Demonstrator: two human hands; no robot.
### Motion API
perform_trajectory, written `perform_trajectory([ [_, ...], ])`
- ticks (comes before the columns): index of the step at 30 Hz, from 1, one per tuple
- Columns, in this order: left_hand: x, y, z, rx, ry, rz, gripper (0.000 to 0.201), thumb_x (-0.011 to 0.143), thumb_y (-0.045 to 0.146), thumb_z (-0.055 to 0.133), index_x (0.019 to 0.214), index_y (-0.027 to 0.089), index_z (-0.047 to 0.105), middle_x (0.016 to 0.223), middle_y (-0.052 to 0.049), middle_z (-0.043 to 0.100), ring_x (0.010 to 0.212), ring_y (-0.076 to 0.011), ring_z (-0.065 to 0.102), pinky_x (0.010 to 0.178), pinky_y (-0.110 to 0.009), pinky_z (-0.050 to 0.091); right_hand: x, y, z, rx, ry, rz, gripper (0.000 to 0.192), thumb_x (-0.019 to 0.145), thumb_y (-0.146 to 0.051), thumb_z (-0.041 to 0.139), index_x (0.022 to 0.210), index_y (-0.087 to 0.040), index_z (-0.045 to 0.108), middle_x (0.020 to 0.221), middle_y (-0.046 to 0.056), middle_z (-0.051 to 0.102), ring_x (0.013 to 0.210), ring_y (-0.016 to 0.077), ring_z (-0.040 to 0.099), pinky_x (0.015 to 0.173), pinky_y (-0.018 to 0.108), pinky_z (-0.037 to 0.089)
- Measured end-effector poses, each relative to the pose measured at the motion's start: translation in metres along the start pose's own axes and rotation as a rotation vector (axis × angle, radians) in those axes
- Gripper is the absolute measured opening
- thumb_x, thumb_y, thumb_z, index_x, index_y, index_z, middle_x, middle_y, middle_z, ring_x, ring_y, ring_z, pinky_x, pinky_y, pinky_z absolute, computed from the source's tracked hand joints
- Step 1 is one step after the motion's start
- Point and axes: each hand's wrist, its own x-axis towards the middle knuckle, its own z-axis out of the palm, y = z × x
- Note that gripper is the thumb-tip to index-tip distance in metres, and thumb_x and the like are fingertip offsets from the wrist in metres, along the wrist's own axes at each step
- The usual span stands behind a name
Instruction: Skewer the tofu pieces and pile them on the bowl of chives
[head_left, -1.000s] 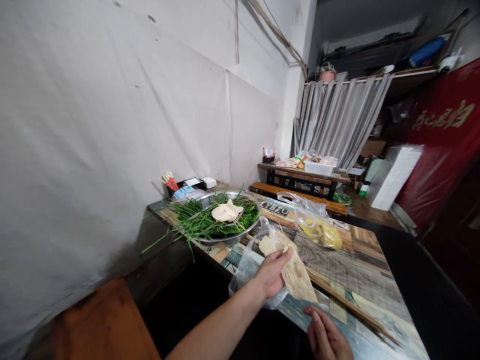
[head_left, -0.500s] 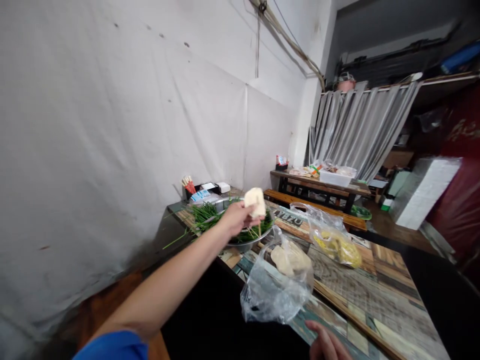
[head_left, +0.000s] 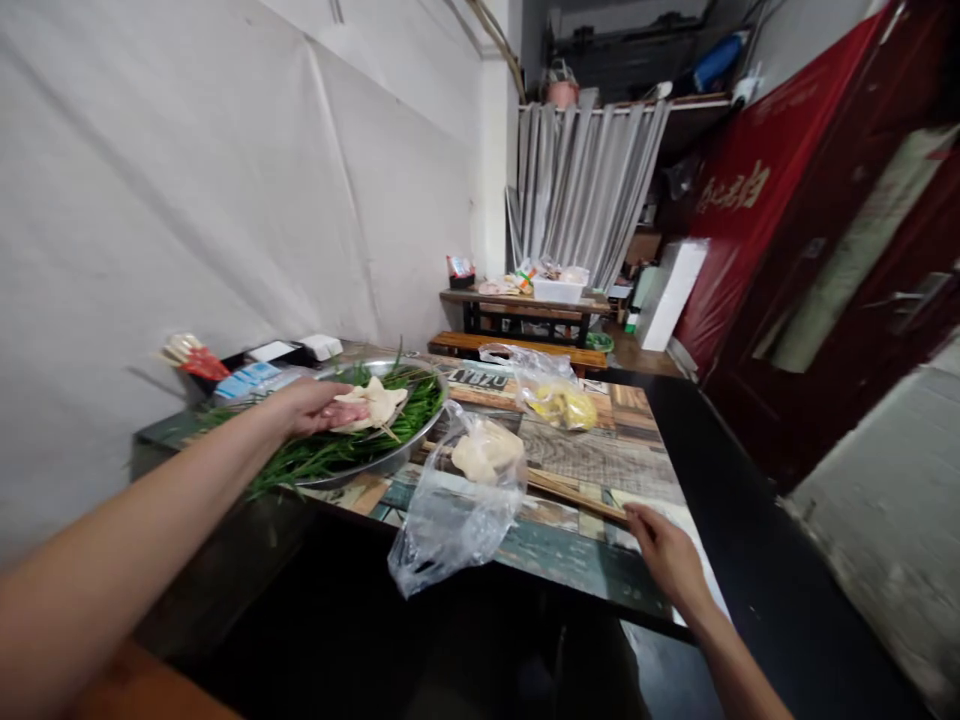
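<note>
Now the left hand (head_left: 311, 408) reaches out over the metal bowl (head_left: 431, 420) at the far left corner of the table (head_left: 585, 570). Its fingers are curled loosely around a pale, flat piece of food on a thin stick (head_left: 373, 405), and the food lies right on top of the green chives (head_left: 330, 452) that fill the bowl. Some chives hang out over the bowl's rim toward the table's left edge.

The right hand (head_left: 666, 552) lies flat with its fingers spread a little, near the front right corner of the table. Its fingertips touch the end of a bundle of long wooden sticks (head_left: 574, 492) that runs across the middle of the table. It holds nothing.

Between the two hands, a clear plastic bag (head_left: 457, 505) sits at the front edge and droops over it. More pale food pieces (head_left: 486, 452) are inside it. A second bag with yellow food (head_left: 559, 405) sits farther back, near the middle of the table.

Along the far left edge, behind the bowl, are a holder with red-tipped sticks (head_left: 191, 358) and some small boxes (head_left: 289, 350). Another table (head_left: 525, 305) stands well apart at the back of the room.
</note>
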Motion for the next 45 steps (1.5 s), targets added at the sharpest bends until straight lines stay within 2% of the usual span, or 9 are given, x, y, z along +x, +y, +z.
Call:
perform_trajectory([
  [2,-0.027,0.004,0.006,0.041,-0.035,-0.002,0.034,0.084,0.016,0.044,0.114,0.002,0.043,0.048,0.002,0.058,0.049,-0.0106,0.057,0.053,-0.020,0.043,0.013,0.020,-0.010,-0.074,-0.031,-0.026,0.033,0.085,-0.033,0.038,0.095,-0.017,0.066,0.089,0.010,0.065,0.080,0.0228,0.059,0.071,0.032,0.044],
  [4,-0.066,0.004,0.023,0.044,-0.102,0.160,0.054,0.077,0.016,0.055,0.127,0.015,0.036,0.052,0.004,0.061,0.047,-0.0110,0.057,0.049,-0.017,0.041,0.022,0.029,-0.013,-0.122,-0.103,-0.091,0.029,0.083,-0.031,0.043,0.087,-0.020,0.069,0.084,0.008,0.065,0.079,0.0216,0.059,0.070,0.029,0.043],
  [9,-0.140,-0.022,0.113,-0.073,-0.645,0.100,0.027,0.069,0.027,0.061,0.093,0.015,0.066,0.059,-0.001,0.064,0.043,-0.0114,0.055,0.042,-0.019,0.039,0.030,0.028,-0.013,-0.206,-0.202,-0.184,0.024,0.083,-0.028,0.047,0.077,-0.021,0.069,0.077,0.005,0.063,0.078,0.0192,0.057,0.072,0.026,0.040],
  [15,-0.122,-0.050,0.243,-0.301,-0.784,0.070,0.025,0.071,0.018,0.054,0.093,0.009,0.062,0.067,-0.003,0.064,0.043,-0.0086,0.056,0.040,-0.017,0.037,0.011,0.041,-0.029,-0.319,-0.162,-0.093,0.030,0.087,-0.028,0.040,0.082,-0.017,0.067,0.081,0.008,0.064,0.079,0.0201,0.058,0.071,0.027,0.040],
  [19,-0.108,-0.056,0.295,-0.348,-0.690,-0.050,0.022,0.070,0.009,0.053,0.091,0.008,0.059,0.056,0.001,0.059,0.039,-0.0076,0.053,0.038,-0.017,0.036,-0.004,0.039,-0.034,-0.366,-0.194,-0.022,0.034,0.088,-0.030,0.037,0.079,-0.019,0.068,0.075,0.006,0.066,0.072,0.0188,0.061,0.062,0.025,0.040],
  [24,-0.106,-0.064,0.319,-0.379,-0.728,-0.176,0.015,0.069,0.010,0.057,0.084,0.008,0.058,0.050,0.001,0.057,0.039,-0.0091,0.054,0.039,-0.017,0.036,0.023,0.015,-0.028,-0.402,-0.185,0.033,0.032,0.088,-0.032,0.039,0.083,-0.019,0.068,0.083,0.009,0.066,0.084,0.0207,0.059,0.068,0.026,0.039],
  [32,-0.106,-0.059,0.321,-0.441,-0.784,-0.258,0.014,0.072,0.012,0.058,0.086,0.009,0.054,0.053,0.000,0.058,0.045,-0.0113,0.058,0.044,-0.019,0.043,0.096,0.006,0.016,-0.311,-0.271,0.260,0.020,0.086,-0.030,0.052,0.092,-0.013,0.060,0.095,0.005,0.063,0.086,0.0169,0.060,0.078,0.038,0.047],
  [37,-0.112,-0.052,0.335,-0.486,-0.810,-0.243,0.011,0.076,0.020,0.057,0.083,0.011,0.055,0.061,0.000,0.058,0.047,-0.0087,0.058,0.045,-0.018,0.041,0.106,0.012,0.014,-0.065,-0.356,0.384,0.018,0.086,-0.029,0.052,0.092,-0.013,0.060,0.090,0.003,0.063,0.075,0.0135,0.061,0.066,0.031,0.051],
  [45,-0.115,-0.051,0.352,-0.491,-0.809,-0.199,0.040,0.063,0.049,0.066,0.072,0.012,0.054,0.050,0.004,0.053,0.031,-0.0024,0.035,0.034,-0.017,0.016,0.096,0.005,0.011,0.474,-0.409,0.466,0.019,0.089,-0.028,0.049,0.088,-0.012,0.058,0.072,-0.002,0.061,0.053,0.0071,0.057,0.049,0.022,0.049],
])
